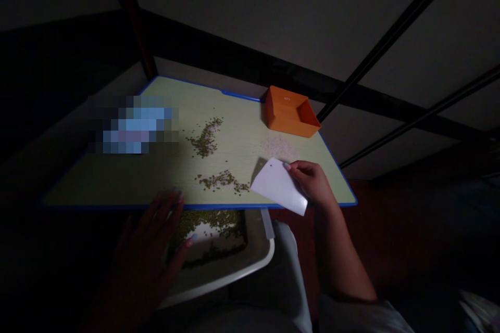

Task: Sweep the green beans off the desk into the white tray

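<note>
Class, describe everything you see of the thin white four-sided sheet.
The thin white four-sided sheet looks smooth, perhaps plastic or stiff card, with a small dark hole near its upper corner and a shiny lower right end. The right hand's grip pinches its upper right edge. It slants across the front edge of the blue-rimmed pale yellow table; whether they touch is unclear.

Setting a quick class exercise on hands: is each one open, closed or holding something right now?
Left hand: open, by the near edge of the tabletop; nothing seen in it.
Right hand: closed, pinching the white sheet.
</note>
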A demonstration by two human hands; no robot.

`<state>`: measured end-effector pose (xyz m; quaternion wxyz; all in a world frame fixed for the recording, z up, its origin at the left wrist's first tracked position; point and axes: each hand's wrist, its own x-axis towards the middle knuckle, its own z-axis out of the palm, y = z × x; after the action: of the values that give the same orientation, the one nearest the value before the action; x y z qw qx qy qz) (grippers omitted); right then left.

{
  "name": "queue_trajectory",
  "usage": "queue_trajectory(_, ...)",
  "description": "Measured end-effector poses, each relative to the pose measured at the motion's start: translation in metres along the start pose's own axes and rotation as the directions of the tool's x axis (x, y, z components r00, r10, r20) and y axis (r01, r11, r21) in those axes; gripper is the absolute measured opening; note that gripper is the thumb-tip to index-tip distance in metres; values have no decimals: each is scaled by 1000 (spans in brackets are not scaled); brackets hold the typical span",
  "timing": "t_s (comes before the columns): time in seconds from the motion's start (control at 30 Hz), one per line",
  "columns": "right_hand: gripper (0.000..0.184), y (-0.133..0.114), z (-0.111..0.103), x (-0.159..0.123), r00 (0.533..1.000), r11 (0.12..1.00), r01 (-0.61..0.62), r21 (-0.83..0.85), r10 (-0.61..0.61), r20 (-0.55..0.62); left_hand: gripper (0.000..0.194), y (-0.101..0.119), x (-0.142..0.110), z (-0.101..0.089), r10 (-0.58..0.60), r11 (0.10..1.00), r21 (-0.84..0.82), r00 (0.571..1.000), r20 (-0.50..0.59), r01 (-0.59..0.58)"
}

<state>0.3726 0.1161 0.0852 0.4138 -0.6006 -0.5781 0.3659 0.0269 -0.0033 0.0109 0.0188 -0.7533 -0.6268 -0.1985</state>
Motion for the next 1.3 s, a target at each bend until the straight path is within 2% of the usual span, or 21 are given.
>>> queue_trajectory(0.6,40,0,6,-9,1000,1000,14,23,-14,22,69,2,-2,1,-6,999,-32,1000,7,7)
queue_trajectory(1.3,37,-13,32,-8,997,997,73,-11,-73,19,70,0,-4,1,-17,998,-69,1000,-4,17)
